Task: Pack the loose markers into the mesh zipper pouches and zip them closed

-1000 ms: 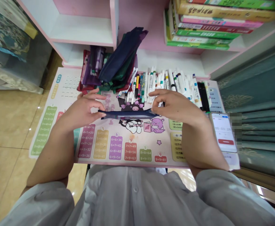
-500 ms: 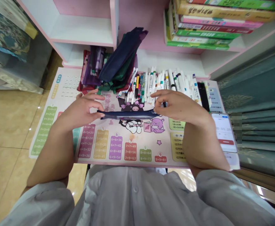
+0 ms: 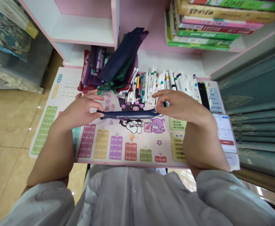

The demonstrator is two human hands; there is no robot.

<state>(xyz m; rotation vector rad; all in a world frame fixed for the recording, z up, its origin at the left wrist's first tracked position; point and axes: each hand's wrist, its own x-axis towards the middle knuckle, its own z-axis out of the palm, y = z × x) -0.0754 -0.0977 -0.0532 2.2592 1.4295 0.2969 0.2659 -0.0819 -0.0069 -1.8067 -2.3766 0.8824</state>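
A dark blue zippered pouch (image 3: 128, 114) is stretched level between my two hands, over the cartoon print of the desk. My left hand (image 3: 84, 108) pinches its left end between thumb and forefinger, the other fingers spread above. At the opposite end, my right hand (image 3: 172, 105) pinches the corner by the zip, partly hiding it. Beyond my hands lies a row of white markers (image 3: 151, 83) with coloured bands. To their left, a heap of mesh pouches (image 3: 93, 69) in purple, red and green has a dark blue pouch (image 3: 123, 58) on top.
The printed desk mat (image 3: 130, 161) shows times tables. A phone (image 3: 225, 133) lies at the right edge. Behind the desk, a pink and white shelf (image 3: 83, 29) carries stacked books (image 3: 210, 23). A grey-green curtain (image 3: 260, 94) hangs on the right.
Hardly anything differs. My right hand, still pinching the pouch's end, sits very slightly further right; the left hand keeps its place.
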